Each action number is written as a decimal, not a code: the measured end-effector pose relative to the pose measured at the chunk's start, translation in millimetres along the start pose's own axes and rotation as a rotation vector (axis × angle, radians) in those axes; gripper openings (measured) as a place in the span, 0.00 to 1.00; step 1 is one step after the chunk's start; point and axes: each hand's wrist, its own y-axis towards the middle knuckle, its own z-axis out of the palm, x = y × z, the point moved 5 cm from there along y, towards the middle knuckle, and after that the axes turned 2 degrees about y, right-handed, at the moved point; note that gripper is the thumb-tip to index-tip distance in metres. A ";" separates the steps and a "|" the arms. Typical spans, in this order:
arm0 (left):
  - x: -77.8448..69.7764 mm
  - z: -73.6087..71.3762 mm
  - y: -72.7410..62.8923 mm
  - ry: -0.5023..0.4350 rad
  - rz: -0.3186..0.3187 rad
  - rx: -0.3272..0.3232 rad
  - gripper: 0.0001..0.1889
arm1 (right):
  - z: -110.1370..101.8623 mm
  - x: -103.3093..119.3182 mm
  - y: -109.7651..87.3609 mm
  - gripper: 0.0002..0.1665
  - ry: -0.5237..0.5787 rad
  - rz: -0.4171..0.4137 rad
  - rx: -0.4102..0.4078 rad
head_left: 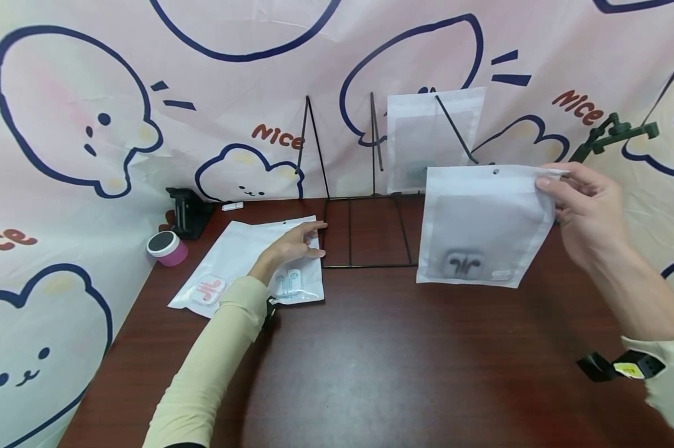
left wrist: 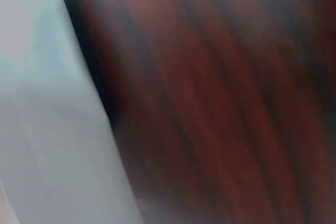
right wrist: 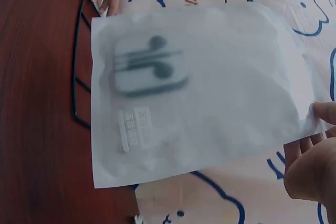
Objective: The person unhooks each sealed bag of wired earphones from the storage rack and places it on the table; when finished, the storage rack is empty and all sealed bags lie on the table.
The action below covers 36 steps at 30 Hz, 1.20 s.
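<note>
So in the head view, the right hand point(head_left: 591, 208) had the frosted pouch point(head_left: 490, 224) pinched by its upper corner, thumb on the near side. The pouch hung upright just to the left of that hand, above the tabletop point(head_left: 398, 361), with dark earphones point(head_left: 464, 266) showing near its bottom edge. Behind it, a second pouch point(head_left: 434, 143) hung on the wire rack point(head_left: 370, 267). Over on the left, the left hand point(head_left: 289, 249) was on the right edge of some white packets point(head_left: 247, 249) lying flat, index finger pretty much stretched out; couldn't tell if it was actually gripping them. Left wrist view was mostly blur, just tabletop plus something pale along the left side, and no clear look at that hand's grip. In the right wrist view, the fingers were clamped on one end of the frosted pouch, and the earphones sat toward the opposite end, well apart from the fingers.
</note>
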 end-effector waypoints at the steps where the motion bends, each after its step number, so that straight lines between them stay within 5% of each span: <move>1: 0.0 0.0 0.1 0.000 0.000 0.000 0.40 | -3.7 -1.0 -1.1 0.11 0.000 0.012 -0.005; 11: 0.9 -0.2 1.0 0.002 -0.013 -0.002 0.40 | -50.7 -32.7 -7.4 0.10 -0.030 0.193 -0.085; 24: 0.3 -0.6 0.6 0.012 -0.016 -0.004 0.41 | -94.4 -70.9 15.2 0.08 -0.094 0.373 -0.155; 36: -1.0 0.7 0.5 0.022 -0.021 -0.021 0.41 | -120.2 -125.3 35.2 0.47 -0.468 0.548 -0.163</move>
